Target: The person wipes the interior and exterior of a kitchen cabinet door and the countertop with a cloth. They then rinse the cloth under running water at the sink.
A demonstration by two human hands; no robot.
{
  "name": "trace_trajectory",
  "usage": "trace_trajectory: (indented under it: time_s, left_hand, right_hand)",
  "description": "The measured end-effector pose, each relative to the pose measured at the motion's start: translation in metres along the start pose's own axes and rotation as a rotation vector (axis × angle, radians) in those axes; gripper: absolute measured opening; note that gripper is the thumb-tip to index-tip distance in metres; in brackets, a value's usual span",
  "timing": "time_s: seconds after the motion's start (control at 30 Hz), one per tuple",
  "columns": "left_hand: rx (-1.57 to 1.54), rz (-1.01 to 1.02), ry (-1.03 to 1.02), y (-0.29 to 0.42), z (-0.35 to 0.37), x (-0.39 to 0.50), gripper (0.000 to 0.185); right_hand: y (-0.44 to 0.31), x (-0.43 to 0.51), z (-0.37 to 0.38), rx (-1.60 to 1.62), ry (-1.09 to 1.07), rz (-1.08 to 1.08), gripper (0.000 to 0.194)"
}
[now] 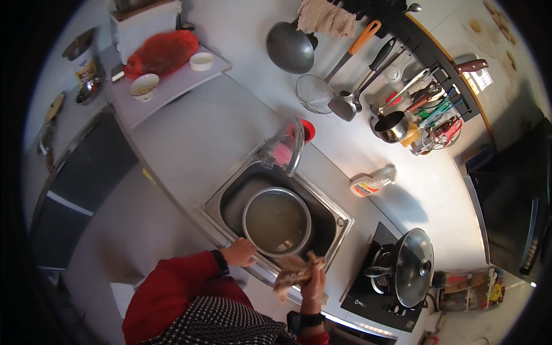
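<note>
My right hand (pixel 314 284) grips a crumpled brown cloth (pixel 294 275), which hangs over the front edge of the steel sink (pixel 343 222). In the sink sits a round metal basin (pixel 246 224) of cloudy water (pixel 276 222). My left hand (pixel 240 252) rests at the sink's front edge, close beside the basin's rim; its fingertips are hard to make out, and I cannot tell whether they grip the edge. The faucet (pixel 296 148) stands behind the basin, with a pink object (pixel 282 154) next to it.
Right of the sink, a lidded wok (pixel 414 267) stands on a black gas stove (pixel 371 297). A spray bottle (pixel 373 181) is by the wall. Utensils, including a wire skimmer (pixel 315 94), hang above. A red bag (pixel 164 51) and bowls (pixel 145 86) occupy a raised shelf at left.
</note>
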State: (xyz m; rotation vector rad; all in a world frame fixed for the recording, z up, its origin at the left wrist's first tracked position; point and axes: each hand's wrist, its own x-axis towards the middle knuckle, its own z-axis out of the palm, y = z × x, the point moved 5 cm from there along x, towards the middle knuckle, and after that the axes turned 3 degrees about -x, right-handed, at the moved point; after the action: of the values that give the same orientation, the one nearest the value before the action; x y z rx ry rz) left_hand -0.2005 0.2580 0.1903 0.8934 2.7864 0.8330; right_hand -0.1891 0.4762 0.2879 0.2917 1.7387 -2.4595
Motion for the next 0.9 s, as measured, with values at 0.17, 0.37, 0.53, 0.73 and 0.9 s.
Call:
trace_trajectory:
  time_s: [0.17,0.37,0.53,0.73,0.9]
  left_hand:
    - [-0.799,-0.025,0.138,0.038,-0.055,0.031,0.057]
    - [-1.002,-0.090,0.295,0.070,-0.110,0.038,0.037]
    - [-1.125,-0.286,0.239,0.028,-0.135,0.039,0.032]
    - [-1.331,-0.060,0.135,0.005,-0.169,0.066,0.030]
    - [-1.457,-0.019,-0.051,-0.041,-0.171,0.085,0.029]
  right_hand:
    - [-0.043,0.021,0.056,0.249,-0.225,-0.085,0.046]
    - [-0.027,0.021,0.085,0.071,-0.400,-0.036,0.049]
    - [-0.010,0.041,0.074,-0.088,-0.269,0.123,0.042]
    - [0.020,0.065,0.125,-0.235,-0.450,0.203,0.051]
    - [0.021,0.089,0.166,-0.201,-0.443,0.232,0.036]
